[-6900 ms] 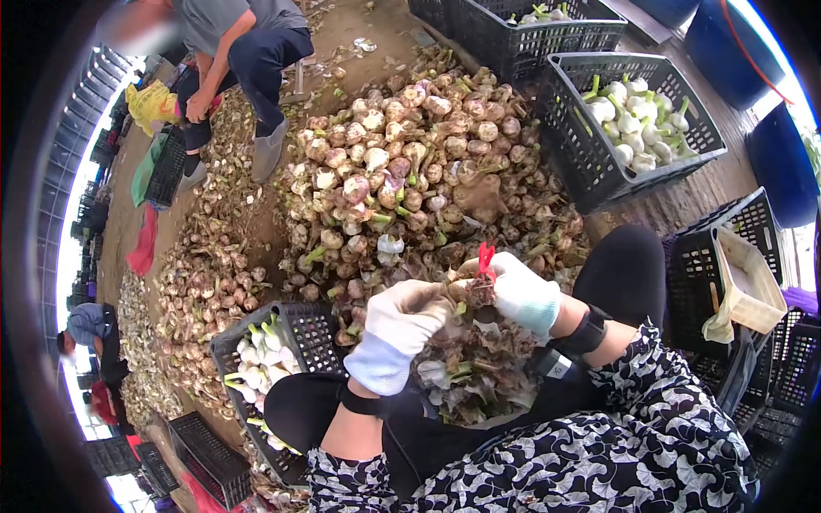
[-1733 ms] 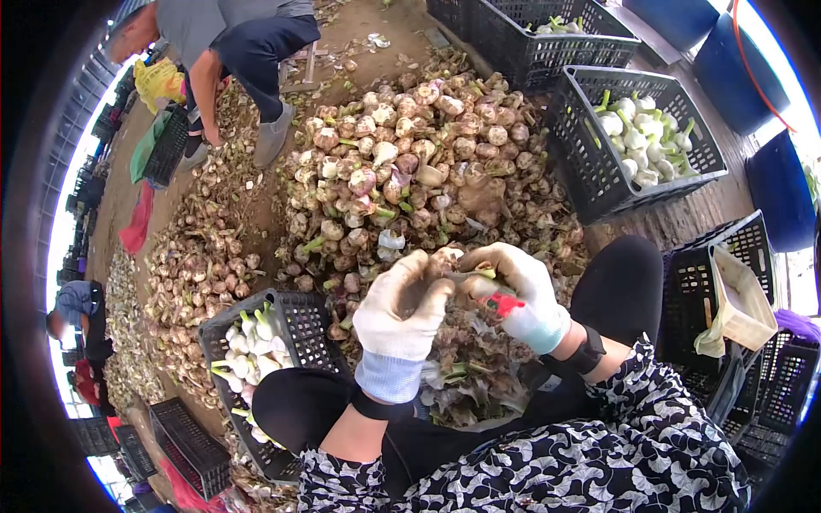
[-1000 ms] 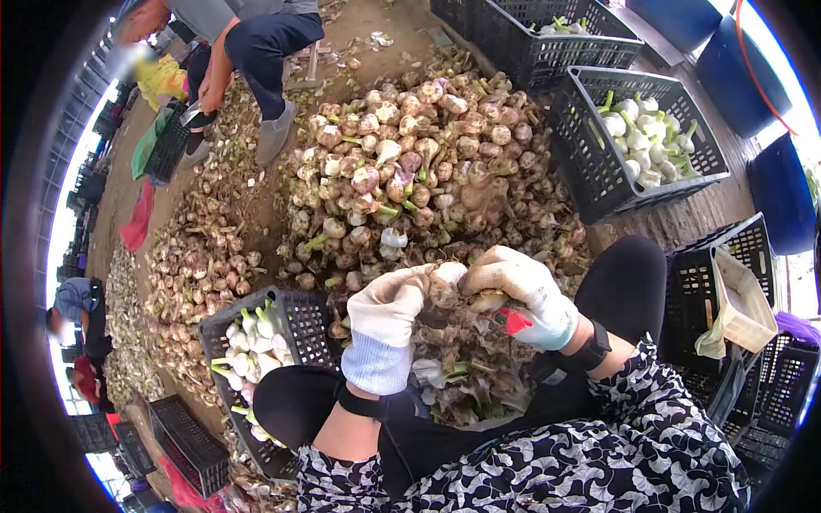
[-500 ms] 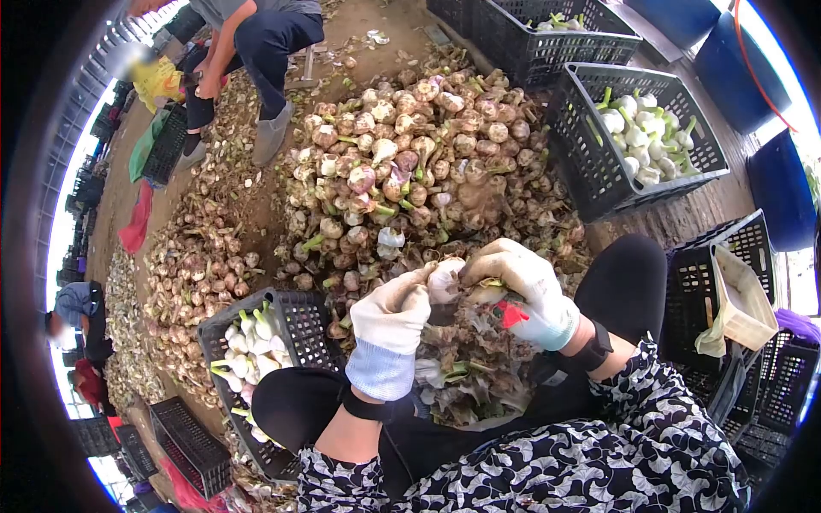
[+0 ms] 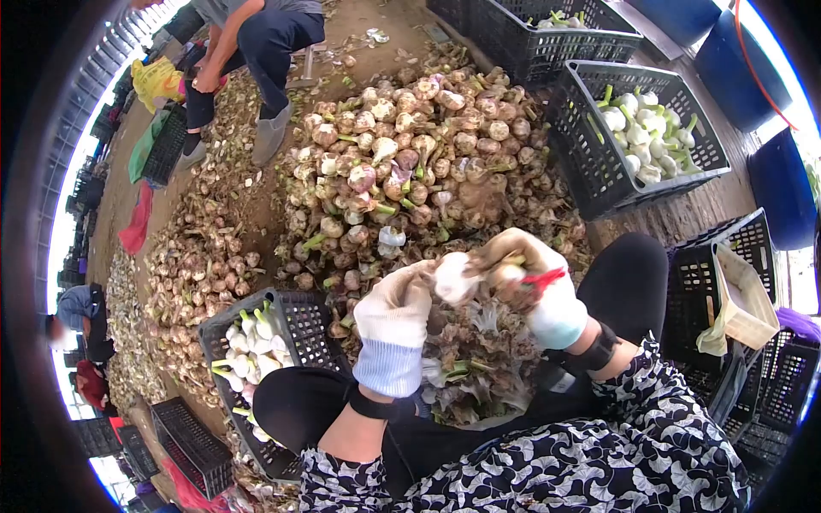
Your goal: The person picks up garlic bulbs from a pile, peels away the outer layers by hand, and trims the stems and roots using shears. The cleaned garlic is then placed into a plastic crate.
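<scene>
My left hand [image 5: 393, 316], in a white glove with a blue cuff, has its fingers closed at the left side of a whitish garlic bulb [image 5: 456, 279]. My gloved right hand [image 5: 537, 286] is wrapped round a brownish garlic bulb [image 5: 508, 275] just right of the first one. A red strip [image 5: 544, 279] shows at its fingers. Loose husks and peelings [image 5: 470, 363] lie below both hands, between my knees. Beyond them rises a big heap of unpeeled garlic [image 5: 402, 162].
A black crate [image 5: 321, 333] of white garlic stands by my left knee. Another filled crate [image 5: 599, 184] is at the upper right. Right of my knee are stacked crates with a cream basket [image 5: 744, 299]. A seated person [image 5: 278, 43] is at the upper left.
The whitish bulb has shifted slightly right and shows more of its surface. My right hand has turned and moved a little, now showing a brownish bulb and more of the red strip.
</scene>
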Tool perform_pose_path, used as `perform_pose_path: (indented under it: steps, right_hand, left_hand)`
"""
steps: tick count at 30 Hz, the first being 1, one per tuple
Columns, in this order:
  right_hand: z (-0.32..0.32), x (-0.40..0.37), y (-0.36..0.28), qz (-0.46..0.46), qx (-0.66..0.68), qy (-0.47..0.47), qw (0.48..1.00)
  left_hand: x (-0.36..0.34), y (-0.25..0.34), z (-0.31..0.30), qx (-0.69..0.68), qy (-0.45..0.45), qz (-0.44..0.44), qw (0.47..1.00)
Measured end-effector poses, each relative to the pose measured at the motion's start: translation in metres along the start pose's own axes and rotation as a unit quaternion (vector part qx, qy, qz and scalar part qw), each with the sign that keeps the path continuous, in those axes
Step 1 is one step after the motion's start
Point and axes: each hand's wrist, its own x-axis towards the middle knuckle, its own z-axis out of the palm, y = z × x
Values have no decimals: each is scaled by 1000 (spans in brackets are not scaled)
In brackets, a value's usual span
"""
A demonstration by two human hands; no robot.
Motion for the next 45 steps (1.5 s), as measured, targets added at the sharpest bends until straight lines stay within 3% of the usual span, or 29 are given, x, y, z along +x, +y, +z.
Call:
perform_pose_path:
  steps: [1, 2, 3, 4, 5, 7, 8, 9, 13, 15, 17, 19, 21, 22, 23, 25, 26, 29, 31, 34, 36, 37, 39, 43, 45]
  right_hand:
    - [1, -4, -4, 128, 203, 43, 970]
    - [-3, -2, -2, 35, 111, 30, 993]
    - [-10, 3, -11, 9, 24, -1, 1000]
    - [-15, 7, -8, -15, -11, -32, 999]
    - [-17, 9, -5, -39, -45, -59, 996]
    - [-22, 10, -5, -87, -136, -104, 981]
    - [-22, 10, -8, -109, -144, -119, 976]
    - [-22, 11, -11, -131, -150, -136, 970]
    - [-14, 6, -6, -164, -204, -156, 952]
    - [-7, 2, -8, -13, -83, -59, 995]
    - [-6, 3, -5, -17, -111, -60, 992]
    - [-5, 3, -1, -20, -165, -69, 984]
    - [-1, 2, 0, 15, -179, -76, 981]
    - [1, 1, 5, 8, -141, -51, 989]
    - [2, 1, 8, 1, -103, -27, 994]
    - [1, 2, 4, 30, -114, -10, 993]
    - [0, 3, 5, -2, -154, -11, 988]
    - [-1, 5, 12, -69, -213, -19, 975]
    - [1, 5, 14, -105, -231, -29, 967]
    - [4, 4, 12, -112, -253, -47, 960]
    - [5, 1, 11, 30, -138, -27, 990]
    - [6, 1, 12, 29, -138, -27, 990]
    - [7, 1, 14, 161, 9, 27, 986]
    - [8, 2, 11, 162, 23, 36, 986]
    - [4, 3, 12, -10, -123, -54, 991]
  left_hand:
    - [1, -4, 1, -1, 2, 0, 1000]
    - [3, -12, 4, -82, -25, -106, 991]
    - [6, -20, 7, -162, -53, -208, 963]
    - [6, -30, 14, -22, -50, -79, 995]
    - [6, -26, 10, 199, -71, 104, 972]
    - [12, -19, -1, 139, -127, 123, 974]
    - [14, -10, -8, -228, -238, -125, 936]
    - [11, 2, -12, -319, -244, -166, 901]
    - [3, 2, -2, -283, -199, -125, 930]
    - [-1, 10, 1, -258, -181, -108, 943]
    - [-3, 23, 1, -176, -106, -72, 976]
    - [-2, 10, 0, -116, -99, -32, 988]
    - [0, 8, -1, -14, -86, 137, 987]
    - [-5, 11, -1, -68, -91, 78, 990]
    - [-5, 8, -3, -69, -89, 76, 991]
    - [-2, -3, -6, -273, -92, -105, 952]
    - [0, -4, -2, -305, -53, -116, 944]
    - [5, -5, -13, -319, -86, -186, 926]
    - [0, 8, -7, -219, -86, -145, 961]
    - [-1, -10, -6, -193, -69, -122, 971]
    - [0, -15, -9, -273, -54, -127, 952]
    - [-1, -14, -11, -273, -54, -126, 952]
    - [-4, 2, -15, -359, -89, -203, 907]
    - [-1, -3, -6, -388, -77, -177, 901]
    - [3, -15, -4, -358, -89, -135, 920]
